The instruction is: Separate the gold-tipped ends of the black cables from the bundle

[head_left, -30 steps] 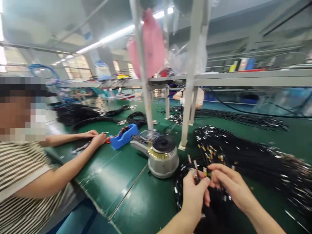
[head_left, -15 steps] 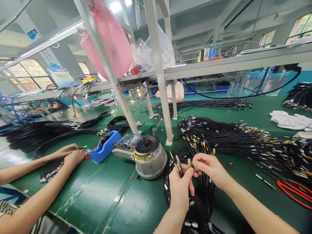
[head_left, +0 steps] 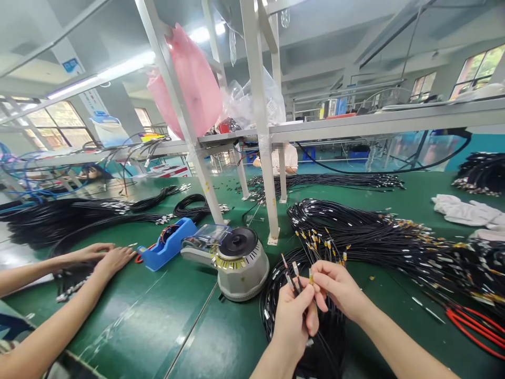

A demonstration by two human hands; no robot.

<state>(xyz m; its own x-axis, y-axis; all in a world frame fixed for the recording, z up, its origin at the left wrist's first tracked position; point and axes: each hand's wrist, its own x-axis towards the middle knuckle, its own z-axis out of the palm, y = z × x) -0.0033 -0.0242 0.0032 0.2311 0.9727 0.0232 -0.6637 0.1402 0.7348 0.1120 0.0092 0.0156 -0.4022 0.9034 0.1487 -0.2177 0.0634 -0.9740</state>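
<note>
While both hands pinch thin black cable ends (head_left: 294, 273), the bundle sags limp.
Left hand (head_left: 292, 318) grips several; right hand (head_left: 339, 287) pinches one stiff terminal, likely the surest hold.

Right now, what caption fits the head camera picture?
Both hands pinch black cable ends above a green table.
</note>
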